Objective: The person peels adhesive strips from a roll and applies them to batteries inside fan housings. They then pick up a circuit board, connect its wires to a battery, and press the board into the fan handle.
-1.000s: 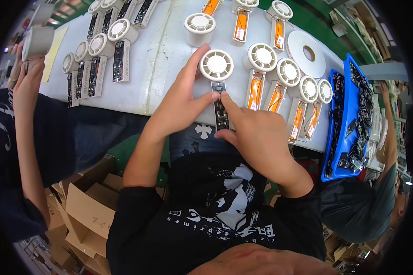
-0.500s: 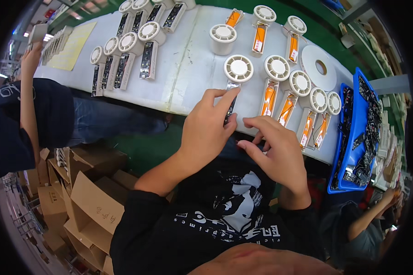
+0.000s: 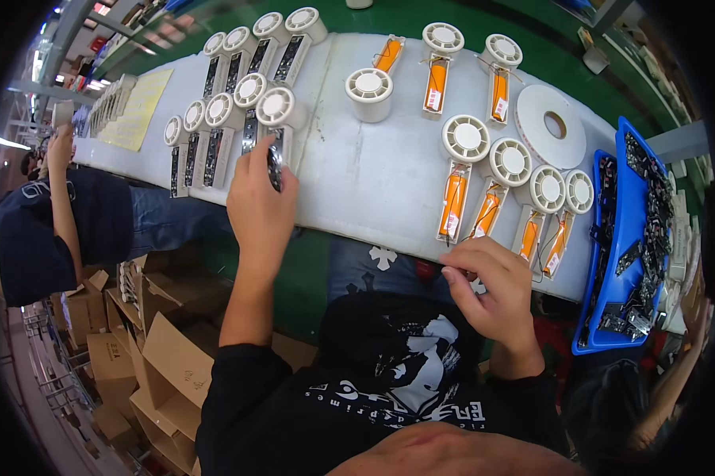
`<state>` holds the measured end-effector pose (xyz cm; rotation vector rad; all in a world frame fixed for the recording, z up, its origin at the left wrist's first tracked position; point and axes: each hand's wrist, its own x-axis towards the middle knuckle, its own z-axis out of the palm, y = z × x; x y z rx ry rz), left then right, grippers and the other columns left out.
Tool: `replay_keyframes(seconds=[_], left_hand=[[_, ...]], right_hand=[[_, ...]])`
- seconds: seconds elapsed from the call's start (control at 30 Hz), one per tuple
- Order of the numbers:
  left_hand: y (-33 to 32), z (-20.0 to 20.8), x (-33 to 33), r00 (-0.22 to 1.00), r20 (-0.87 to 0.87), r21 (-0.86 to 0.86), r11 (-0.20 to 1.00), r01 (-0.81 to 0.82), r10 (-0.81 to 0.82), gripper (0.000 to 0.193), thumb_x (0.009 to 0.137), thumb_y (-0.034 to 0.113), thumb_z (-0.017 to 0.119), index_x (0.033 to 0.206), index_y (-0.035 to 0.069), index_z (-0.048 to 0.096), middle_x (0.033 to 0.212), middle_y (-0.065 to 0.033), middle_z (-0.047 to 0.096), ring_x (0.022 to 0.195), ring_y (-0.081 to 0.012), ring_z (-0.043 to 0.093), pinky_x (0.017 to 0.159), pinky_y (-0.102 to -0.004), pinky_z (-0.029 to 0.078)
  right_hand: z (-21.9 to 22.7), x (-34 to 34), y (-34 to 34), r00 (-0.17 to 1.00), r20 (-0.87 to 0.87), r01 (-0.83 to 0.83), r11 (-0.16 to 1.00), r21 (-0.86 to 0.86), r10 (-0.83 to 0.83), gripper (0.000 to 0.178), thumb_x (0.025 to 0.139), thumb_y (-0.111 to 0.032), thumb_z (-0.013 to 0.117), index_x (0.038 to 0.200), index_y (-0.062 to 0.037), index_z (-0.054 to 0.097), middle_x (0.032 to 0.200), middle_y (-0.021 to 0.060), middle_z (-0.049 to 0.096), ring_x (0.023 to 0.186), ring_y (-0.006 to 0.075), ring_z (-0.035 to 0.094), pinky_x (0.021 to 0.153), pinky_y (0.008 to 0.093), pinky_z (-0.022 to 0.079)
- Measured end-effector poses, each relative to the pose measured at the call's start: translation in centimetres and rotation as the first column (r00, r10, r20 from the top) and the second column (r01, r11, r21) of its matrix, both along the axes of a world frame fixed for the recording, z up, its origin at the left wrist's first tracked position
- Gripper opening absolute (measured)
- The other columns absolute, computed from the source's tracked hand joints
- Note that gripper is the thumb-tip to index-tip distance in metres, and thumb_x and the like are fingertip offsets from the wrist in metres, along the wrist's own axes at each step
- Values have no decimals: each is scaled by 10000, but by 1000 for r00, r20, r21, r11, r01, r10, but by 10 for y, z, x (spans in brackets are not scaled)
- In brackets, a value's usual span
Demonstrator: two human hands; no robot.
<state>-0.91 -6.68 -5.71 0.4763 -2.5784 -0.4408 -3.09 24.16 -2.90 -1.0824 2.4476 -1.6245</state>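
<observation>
My left hand [image 3: 260,198] is closed around the handle of a white handheld fan [image 3: 276,109]. This fan has a round slotted head, and a black circuit board lies in its open handle. It stands at the right end of a row of similar board-fitted fans [image 3: 218,109]. My right hand [image 3: 492,285] hovers at the table's front edge with thumb and fingers curled together; what they pinch, if anything, I cannot make out. Just beyond it lie several fans with orange battery packs [image 3: 454,198] and thin wires showing in their open handles.
A second row of board-fitted fans [image 3: 270,28] lies behind. A white fan head [image 3: 368,95] stands mid-table, near a white tape roll [image 3: 524,127]. Blue bins [image 3: 583,337] of circuit boards are at right. Cardboard boxes [image 3: 175,357] sit below left; a co-worker's arm [image 3: 60,190] is at far left.
My left hand has carried the fan from the middle of the table leftward to the end of the board-fitted row. My right hand has shifted slightly right and down, fingers more curled.
</observation>
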Motion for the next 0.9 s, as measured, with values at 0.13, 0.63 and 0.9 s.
replay_keyframes(seconds=[0.13, 0.63, 0.9], left_hand=[[-3, 1, -17, 999, 39, -161, 987, -5, 11, 472, 843, 104, 721, 1300, 64, 610, 1119, -170, 666, 948, -365, 658, 825, -440, 538], [-44, 33, -339, 954, 255, -463, 847, 262, -156, 549, 888, 341, 670, 1322, 23, 561, 1166, -210, 692, 1126, -404, 634, 930, -501, 541], [-107, -14, -433, 878, 462, -357, 880, 313, -125, 575, 888, 446, 689, 1403, 240, 537, 1225, -190, 635, 1182, -380, 630, 955, -517, 527]], right_hand=[[-10, -5, 6, 999, -30, 18, 1000, 3, -18, 160, 799, 66, 722, 952, 22, 721, 876, 122, 694, 670, 187, 654, 589, 267, 513], [-7, 2, 47, 870, -430, 161, 963, -216, -242, 124, 783, 6, 716, 905, 1, 696, 630, 52, 598, 508, 194, 579, 481, 309, 449], [-22, 6, 72, 853, -377, 317, 932, -175, -361, 122, 788, -6, 705, 908, 4, 686, 620, 53, 590, 482, 202, 549, 473, 307, 430]])
